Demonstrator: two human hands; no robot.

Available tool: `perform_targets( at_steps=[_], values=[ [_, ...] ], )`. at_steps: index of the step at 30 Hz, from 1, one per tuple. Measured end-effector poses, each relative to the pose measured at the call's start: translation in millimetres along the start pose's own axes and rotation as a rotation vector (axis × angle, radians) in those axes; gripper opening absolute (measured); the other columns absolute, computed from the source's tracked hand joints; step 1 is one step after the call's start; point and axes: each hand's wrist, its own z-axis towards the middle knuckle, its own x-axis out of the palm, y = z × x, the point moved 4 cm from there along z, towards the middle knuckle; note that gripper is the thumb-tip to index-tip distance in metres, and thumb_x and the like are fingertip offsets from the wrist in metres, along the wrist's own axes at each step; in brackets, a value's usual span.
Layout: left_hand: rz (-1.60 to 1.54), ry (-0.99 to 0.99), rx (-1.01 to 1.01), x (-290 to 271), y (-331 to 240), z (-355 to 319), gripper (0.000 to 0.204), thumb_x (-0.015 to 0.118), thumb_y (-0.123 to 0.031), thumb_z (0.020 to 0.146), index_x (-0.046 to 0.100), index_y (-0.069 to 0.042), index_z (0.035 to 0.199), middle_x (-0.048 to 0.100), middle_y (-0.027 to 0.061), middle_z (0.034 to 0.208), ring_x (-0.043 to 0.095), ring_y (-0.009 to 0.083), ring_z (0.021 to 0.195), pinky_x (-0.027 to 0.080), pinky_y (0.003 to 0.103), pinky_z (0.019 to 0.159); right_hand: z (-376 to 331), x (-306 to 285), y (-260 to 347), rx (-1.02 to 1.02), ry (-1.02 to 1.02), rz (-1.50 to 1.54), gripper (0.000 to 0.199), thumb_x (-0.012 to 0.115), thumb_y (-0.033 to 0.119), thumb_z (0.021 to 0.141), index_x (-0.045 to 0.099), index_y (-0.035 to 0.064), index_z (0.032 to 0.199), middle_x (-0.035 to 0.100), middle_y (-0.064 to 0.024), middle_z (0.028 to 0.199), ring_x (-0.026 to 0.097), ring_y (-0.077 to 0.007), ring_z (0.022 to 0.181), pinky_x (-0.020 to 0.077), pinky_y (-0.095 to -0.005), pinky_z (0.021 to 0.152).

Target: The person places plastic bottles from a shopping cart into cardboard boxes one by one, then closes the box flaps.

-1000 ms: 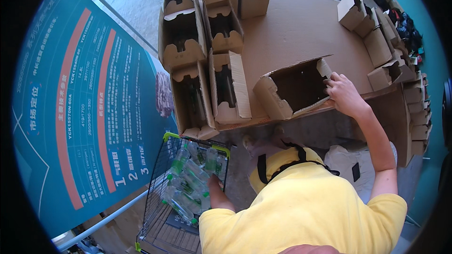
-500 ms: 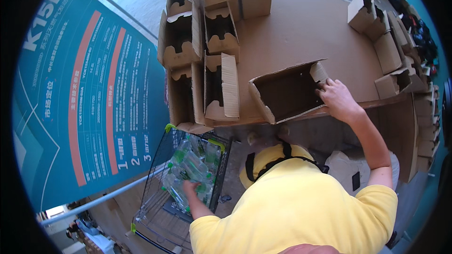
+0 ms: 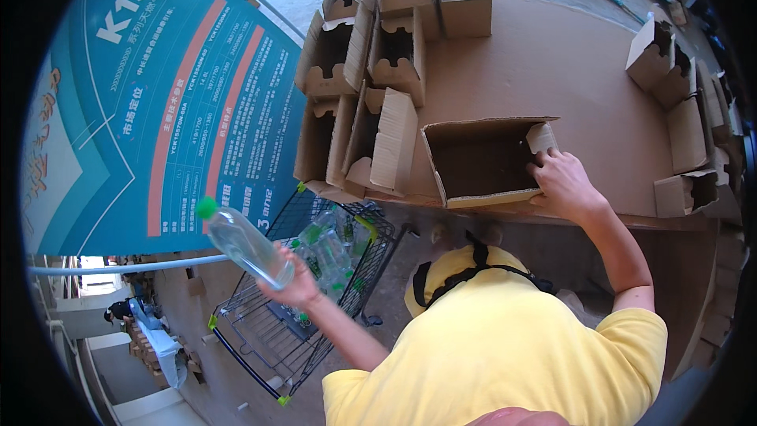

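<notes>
My left hand (image 3: 295, 279) grips the base end of a clear plastic bottle (image 3: 251, 243) with a green cap, held tilted above the shopping cart (image 3: 260, 312). Inside the cart lie several more clear bottles (image 3: 325, 251) with green caps. On the table, near its front edge, stands an open cardboard box (image 3: 490, 202) with a dark inside. My right hand (image 3: 569, 183) is closed on that box's right end, the fingers over its edge by a small flap.
Several open cardboard boxes (image 3: 394, 130) stand in rows on the left of the brown table (image 3: 544, 55). More boxes (image 3: 684, 132) line its right side. A large blue-green printed banner (image 3: 181, 110) hangs left, above a pale rail (image 3: 134, 268). Another person (image 3: 120, 310) is far off at lower left.
My left hand has lifted a bottle out of the cart and up to the left. My right hand stays on the box. The whole view has shifted, showing more of the banner.
</notes>
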Motion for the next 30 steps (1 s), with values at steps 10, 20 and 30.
perform_targets(
  at_steps=[10, 20, 30],
  values=[
    [-0.216, 0.745, -0.49, 209, 211, 7, 0.092, 0.091, -0.024, 0.058, 0.035, -0.012, 0.129, 0.056, 0.0091, 0.104, 0.056, 0.0249, 0.094, 0.043, 0.041, 0.081, 9, -1, -1, -0.053, 0.129, 0.075, 0.037, 0.077, 0.038, 0.068, 0.069, 0.0029, 0.08, 0.062, -0.0171, 0.089, 0.062, -0.0299, 0.087, 0.0508, -0.039, 0.074],
    [1.241, 1.175, -0.404, 196, 290, 10, 0.07, 0.084, -0.02, 0.059, 0.051, 0.001, 0.116, 0.061, 0.0107, 0.1, 0.059, 0.0222, 0.094, 0.046, 0.034, 0.089, -14, 2, -7, -0.007, -0.155, 0.155, 0.038, 0.08, 0.033, 0.069, 0.065, 0.0009, 0.083, 0.06, -0.0155, 0.094, 0.065, -0.0289, 0.082, 0.0539, -0.0361, 0.072],
    [1.833, 1.775, -0.679, 159, 345, 31, 0.066, 0.083, -0.02, 0.056, 0.054, 0.006, 0.109, 0.062, 0.0273, 0.099, 0.059, 0.0398, 0.099, 0.049, 0.042, 0.084, -27, -3, -12, -0.027, -0.544, 0.222, 0.021, 0.075, 0.015, 0.07, 0.063, -0.0003, 0.078, 0.055, -0.0151, 0.109, 0.057, -0.0272, 0.094, 0.0526, -0.0361, 0.073]
  ],
)
